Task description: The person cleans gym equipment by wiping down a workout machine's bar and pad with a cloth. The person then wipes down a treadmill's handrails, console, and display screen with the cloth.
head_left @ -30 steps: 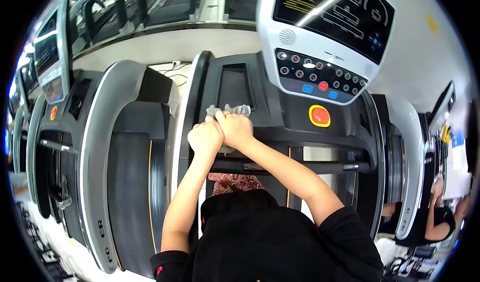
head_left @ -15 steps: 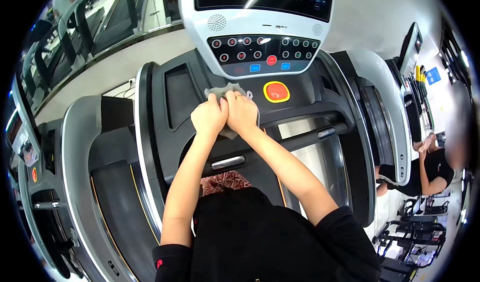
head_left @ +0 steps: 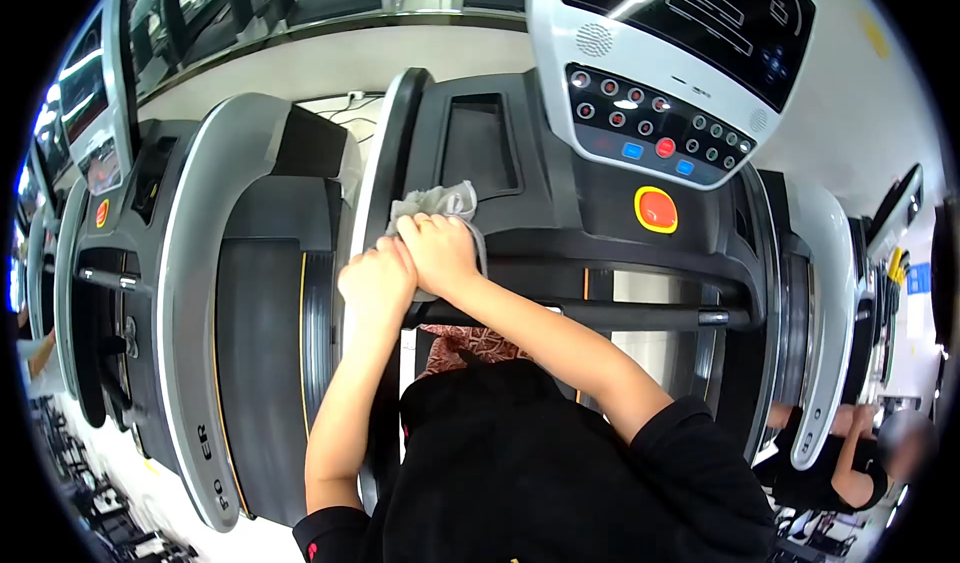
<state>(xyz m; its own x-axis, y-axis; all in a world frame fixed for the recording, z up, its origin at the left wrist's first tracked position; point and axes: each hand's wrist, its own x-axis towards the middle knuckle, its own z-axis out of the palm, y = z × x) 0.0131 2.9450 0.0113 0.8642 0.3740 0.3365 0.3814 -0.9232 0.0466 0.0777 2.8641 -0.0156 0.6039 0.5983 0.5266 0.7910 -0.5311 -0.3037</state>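
A crumpled grey cloth (head_left: 435, 201) lies against the left front corner of the black treadmill console (head_left: 560, 208), by the handrail. My right hand (head_left: 438, 255) is closed over the cloth, fingers curled and pressed down on it. Close against it, a little lower and to the left, my left hand (head_left: 378, 281) is also closed at the cloth's edge. Part of the cloth hides under both hands. To the right sit the red stop button (head_left: 657, 210) with its yellow rim and the white control panel (head_left: 560, 83) with several small buttons.
The black handrail bar (head_left: 640, 315) crosses in front of my body. Another treadmill (head_left: 270, 293) stands on my left, and one more (head_left: 815, 313) on the right. A person in black (head_left: 835, 468) is at the far right. Cables (head_left: 355, 103) lie behind the console.
Both hands have moved with the cloth from below the control panel to the console's left front corner, nearer my body. The view has turned left.
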